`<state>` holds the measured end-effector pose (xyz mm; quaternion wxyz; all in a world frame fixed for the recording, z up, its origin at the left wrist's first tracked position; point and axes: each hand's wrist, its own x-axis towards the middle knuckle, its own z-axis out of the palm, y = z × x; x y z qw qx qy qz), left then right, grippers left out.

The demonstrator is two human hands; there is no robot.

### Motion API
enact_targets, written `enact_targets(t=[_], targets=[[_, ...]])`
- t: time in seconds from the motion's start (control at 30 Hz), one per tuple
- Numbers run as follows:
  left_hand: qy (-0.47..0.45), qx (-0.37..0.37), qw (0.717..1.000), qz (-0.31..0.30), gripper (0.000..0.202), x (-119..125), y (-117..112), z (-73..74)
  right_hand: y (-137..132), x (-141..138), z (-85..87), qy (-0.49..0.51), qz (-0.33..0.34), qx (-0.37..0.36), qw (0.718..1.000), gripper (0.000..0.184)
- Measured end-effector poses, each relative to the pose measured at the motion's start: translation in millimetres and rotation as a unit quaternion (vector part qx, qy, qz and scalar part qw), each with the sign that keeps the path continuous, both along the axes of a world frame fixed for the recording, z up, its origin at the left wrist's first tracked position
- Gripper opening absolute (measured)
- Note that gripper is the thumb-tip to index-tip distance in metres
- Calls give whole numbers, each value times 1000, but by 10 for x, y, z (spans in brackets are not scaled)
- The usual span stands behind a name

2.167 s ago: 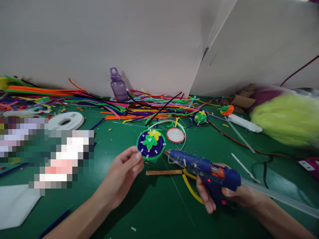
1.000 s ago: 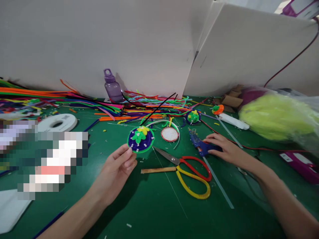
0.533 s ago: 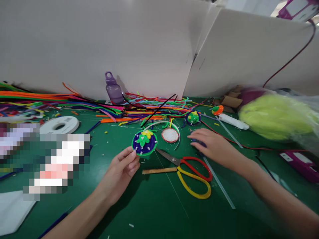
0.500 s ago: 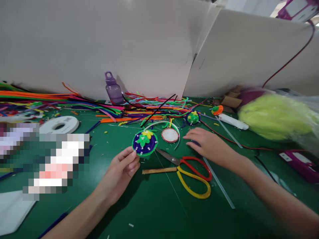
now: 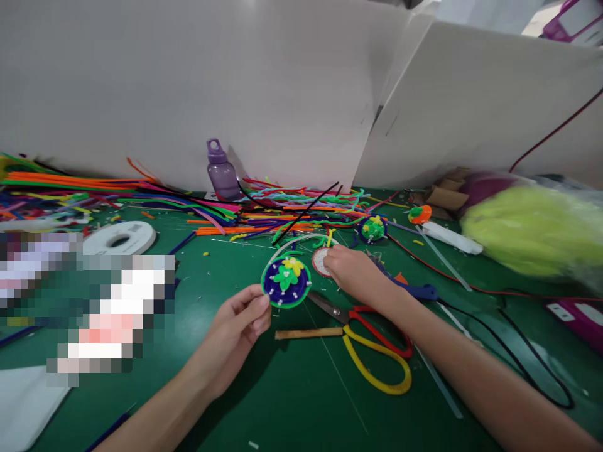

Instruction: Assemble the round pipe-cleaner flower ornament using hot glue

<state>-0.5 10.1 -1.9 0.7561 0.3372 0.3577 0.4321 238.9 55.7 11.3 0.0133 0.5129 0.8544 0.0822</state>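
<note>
My left hand (image 5: 242,320) pinches the edge of a round pipe-cleaner disc (image 5: 273,285), dark blue with a green rim, a green leafy shape, a yellow flower and small white bits on it. The disc is tilted toward me above the table. My right hand (image 5: 351,270) reaches over a small red-rimmed dish (image 5: 319,262) of tiny white pieces. Its fingers are bunched at the dish, and their tips are hidden. Below lie scissors (image 5: 377,370) with one red and one yellow handle loop, next to a flat brown stick (image 5: 308,333). A blue-handled tool (image 5: 421,292), partly hidden, lies beyond my right forearm.
Loose pipe cleaners (image 5: 282,213) lie along the back, with a purple bottle (image 5: 222,176) behind. A similar blue disc (image 5: 373,230) is past the dish. White spool (image 5: 146,238) at left; bagged yellow-green material (image 5: 518,226) at right. Glue sticks (image 5: 438,383) and cords cross the right side.
My right hand has moved left and come down onto the dish of white pieces, uncovering the blue-handled tool. My left hand still holds the disc. The view has shifted slightly.
</note>
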Motion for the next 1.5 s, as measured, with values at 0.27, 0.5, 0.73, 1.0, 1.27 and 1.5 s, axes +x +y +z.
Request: enact_targets(t=[0.27, 0.5, 0.73, 1.0, 1.27, 1.5], targets=[[4, -1, 1000, 0, 12, -15, -2, -3, -17, 28, 10, 27, -14, 13, 999, 11], [-4, 0, 1000, 1, 11, -19, 0, 6, -125, 57, 232, 109, -21, 69, 991, 15], [-28, -18, 999, 1, 12, -7, 4, 29, -394, -141, 508, 232, 130, 17, 964, 11], [-38, -23, 999, 4, 12, -13, -16, 40, -430, -225, 403, 179, 183, 54, 965, 12], [-38, -24, 999, 0, 13, 0, -2, 40, -445, -249, 398, 177, 172, 60, 967, 20], [-43, -22, 999, 12, 11, -8, -25, 63, -442, -206, 460, 334, 50, -61, 939, 12]])
